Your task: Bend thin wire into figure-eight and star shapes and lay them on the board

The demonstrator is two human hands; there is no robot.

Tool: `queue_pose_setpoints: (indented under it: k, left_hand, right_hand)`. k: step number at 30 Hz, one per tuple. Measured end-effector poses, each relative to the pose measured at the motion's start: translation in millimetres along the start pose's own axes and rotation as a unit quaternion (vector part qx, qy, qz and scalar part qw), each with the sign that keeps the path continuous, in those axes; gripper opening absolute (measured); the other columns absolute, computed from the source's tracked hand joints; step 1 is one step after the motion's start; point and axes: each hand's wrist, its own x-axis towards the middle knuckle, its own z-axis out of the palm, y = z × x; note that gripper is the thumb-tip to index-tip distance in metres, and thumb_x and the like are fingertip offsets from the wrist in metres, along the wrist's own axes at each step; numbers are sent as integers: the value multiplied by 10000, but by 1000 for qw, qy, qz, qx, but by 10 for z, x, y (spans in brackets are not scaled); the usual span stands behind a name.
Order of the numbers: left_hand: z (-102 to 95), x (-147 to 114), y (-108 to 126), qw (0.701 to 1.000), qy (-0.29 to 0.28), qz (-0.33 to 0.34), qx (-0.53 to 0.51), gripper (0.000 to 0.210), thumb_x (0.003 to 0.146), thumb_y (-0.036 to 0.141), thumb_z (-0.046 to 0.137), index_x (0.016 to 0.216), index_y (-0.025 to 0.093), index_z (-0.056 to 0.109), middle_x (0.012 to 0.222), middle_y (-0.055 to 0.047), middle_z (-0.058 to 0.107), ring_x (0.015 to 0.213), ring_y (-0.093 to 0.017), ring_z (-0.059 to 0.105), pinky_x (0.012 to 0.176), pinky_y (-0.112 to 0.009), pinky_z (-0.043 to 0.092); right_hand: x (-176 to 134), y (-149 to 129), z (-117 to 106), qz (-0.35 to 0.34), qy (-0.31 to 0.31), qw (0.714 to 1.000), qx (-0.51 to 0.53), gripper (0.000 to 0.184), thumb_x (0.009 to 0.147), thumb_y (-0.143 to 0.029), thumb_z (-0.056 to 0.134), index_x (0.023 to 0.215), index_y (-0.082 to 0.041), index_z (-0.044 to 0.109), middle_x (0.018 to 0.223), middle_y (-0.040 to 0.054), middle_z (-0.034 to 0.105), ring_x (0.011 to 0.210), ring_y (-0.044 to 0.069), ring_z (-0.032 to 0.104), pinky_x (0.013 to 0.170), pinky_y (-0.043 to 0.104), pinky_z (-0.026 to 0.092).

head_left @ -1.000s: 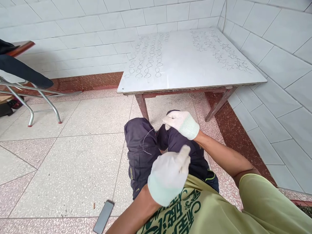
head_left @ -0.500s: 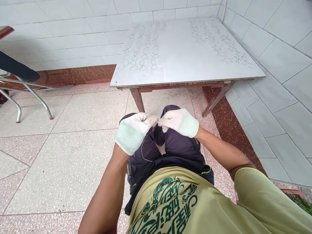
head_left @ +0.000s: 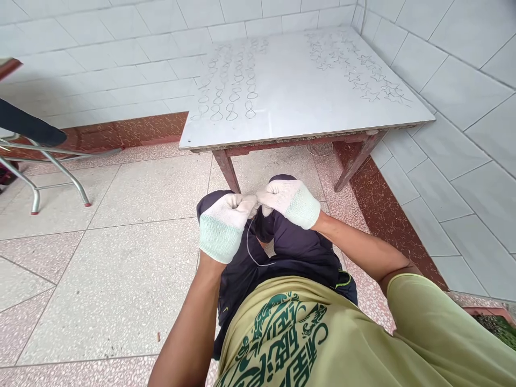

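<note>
My left hand [head_left: 226, 223] and my right hand [head_left: 288, 201] both wear white knit gloves with pale green cuffs. They meet fingertip to fingertip above my knees, each closed in a pinch. A thin pale wire [head_left: 248, 248] hangs from below the left fingers and curves down over my dark trousers, its tail bending right near my waist. The part of the wire between the fingertips is mostly covered by the gloves, so its shape there cannot be made out.
Ahead stands a low table with a white top [head_left: 290, 102]. Rows of figure-eight wire shapes [head_left: 231, 112] lie on its left side, star-shaped wire pieces [head_left: 370, 95] on its right. A metal-legged stool [head_left: 60, 172] with a person's dark-clad leg is at left; tiled walls [head_left: 463, 134] enclose the corner.
Both hands have stayed pinched together, with the left wrist turned slightly. The wire's hanging tail has swung to the right. My view has shifted a little.
</note>
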Motion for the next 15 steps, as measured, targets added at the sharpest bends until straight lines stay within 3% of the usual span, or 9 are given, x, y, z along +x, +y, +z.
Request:
queue_pose_setpoints:
  k: [3,6,9,11,15]
  left_hand:
    - [-52,23,-13,1000,-6,-12,-22,306,857,413,650,630,212,685,623,-13,702,597,-150,626,568,-247,451]
    - [-93,9,-3,999,44,-12,-14,281,861,390,654,648,211,695,625,0,681,618,-144,624,595,-243,453]
    - [-96,-22,19,998,55,-8,-27,306,871,381,643,614,215,664,598,6,652,607,-141,613,588,-243,448]
    - [-75,-43,24,997,62,-4,-50,317,873,384,642,605,215,654,607,3,662,613,-141,616,591,-244,453]
    - [-12,-69,-3,992,95,-1,-78,272,866,390,679,660,213,699,687,-2,725,672,-145,658,658,-247,493]
  right_hand:
    - [-7,33,-44,-10,4,1000,-6,359,1022,-364,629,719,-211,746,745,-4,779,739,136,710,770,260,524]
    - [-47,74,-70,-101,56,986,-120,298,1054,-368,600,909,-221,814,931,17,810,915,167,723,874,292,503]
    - [-56,133,-50,-204,81,929,-299,302,1054,-403,633,938,-209,833,911,55,785,918,205,690,856,331,457]
    - [-37,180,-20,-255,83,882,-387,431,1092,-460,578,865,-195,831,818,69,756,843,212,669,791,353,416]
    - [-1,235,29,-310,99,819,-473,672,1171,-493,379,762,-184,813,695,80,710,745,210,642,700,381,327]
